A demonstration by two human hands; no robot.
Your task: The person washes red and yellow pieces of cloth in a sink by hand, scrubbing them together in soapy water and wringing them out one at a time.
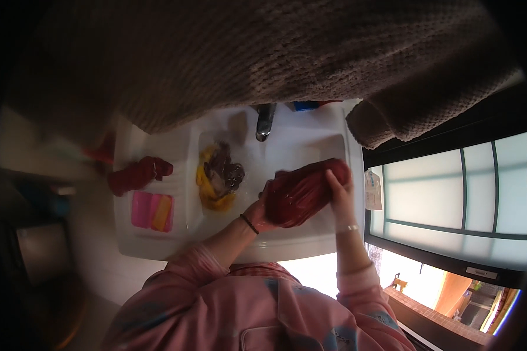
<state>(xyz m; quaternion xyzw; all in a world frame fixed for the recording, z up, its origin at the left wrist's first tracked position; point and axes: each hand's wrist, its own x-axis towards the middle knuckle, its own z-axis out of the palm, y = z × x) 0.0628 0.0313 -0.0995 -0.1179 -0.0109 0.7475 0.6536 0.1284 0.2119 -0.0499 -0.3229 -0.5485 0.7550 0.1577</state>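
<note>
A wet, dark red cloth (301,196) is stretched between my hands over the right side of the white sink (240,245). My left hand (262,215) is closed on its near left end, with its fingers partly hidden beneath the fabric. At the far right end, my right hand (339,190) grips the cloth with the thumb lying on top. Left of the cloth, a yellow cloth (206,186) and a dark wet cloth (225,167) lie crumpled together in the basin.
On the sink's left ledge lie a bunched red cloth (139,175) and a pink soap dish (141,209) with an orange soap bar (161,213). A metal faucet (264,124) stands behind the basin, near a blue object (306,106). Brown textured fabric (275,64) hangs across the top.
</note>
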